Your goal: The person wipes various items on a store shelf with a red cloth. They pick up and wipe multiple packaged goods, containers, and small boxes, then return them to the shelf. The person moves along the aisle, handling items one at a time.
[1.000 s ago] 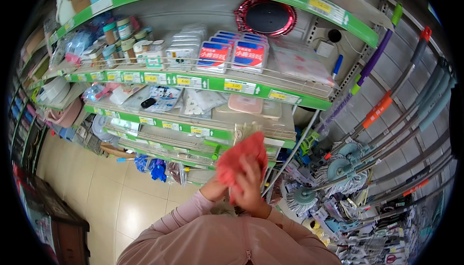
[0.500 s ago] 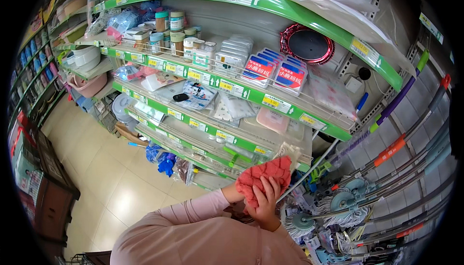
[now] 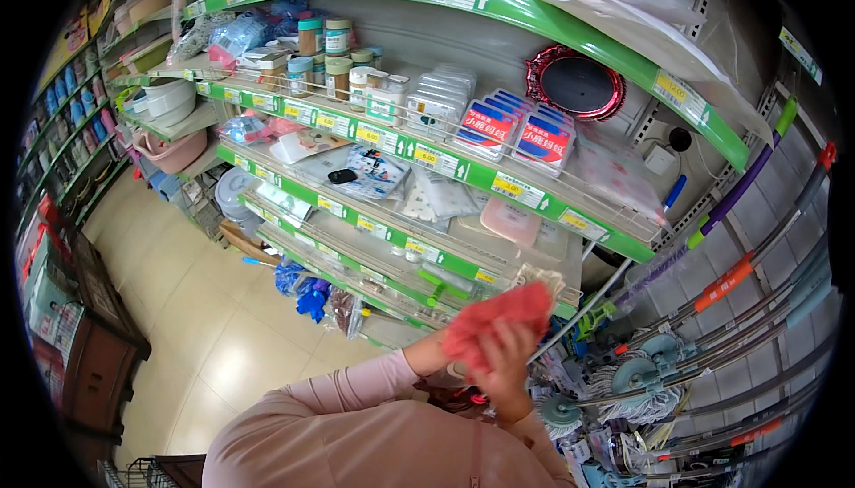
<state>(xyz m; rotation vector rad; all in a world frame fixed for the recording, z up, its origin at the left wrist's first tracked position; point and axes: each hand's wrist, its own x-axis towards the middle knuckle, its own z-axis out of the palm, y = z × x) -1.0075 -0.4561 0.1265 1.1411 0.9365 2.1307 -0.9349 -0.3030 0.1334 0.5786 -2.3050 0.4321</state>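
Note:
A coral-red cloth (image 3: 503,314) is bunched up in front of the lower right end of the shelves, smeared by motion. My right hand (image 3: 504,361) presses on its near side with fingers curled over it. From the left, my left forearm reaches to the cloth. Only the wrist and part of my left hand (image 3: 431,352) show; its fingers are hidden behind the fabric. Just beyond the cloth, a beige patterned item (image 3: 541,281) sticks out by the shelf end; I cannot tell whether a hand holds it.
Green-edged shelves (image 3: 427,158) carry jars (image 3: 337,38), blue-and-red packs (image 3: 543,139), a pink flat item (image 3: 510,221) and a red-rimmed round mirror-like tray (image 3: 576,83). Mops (image 3: 637,368) and long poles crowd the right. Brown drawers (image 3: 98,337) stand at the left, beside a tiled floor (image 3: 232,345).
The cloth and my right hand have shifted slightly right and up, and both now look blurred. The whole view has moved a little, with the shelves appearing further right.

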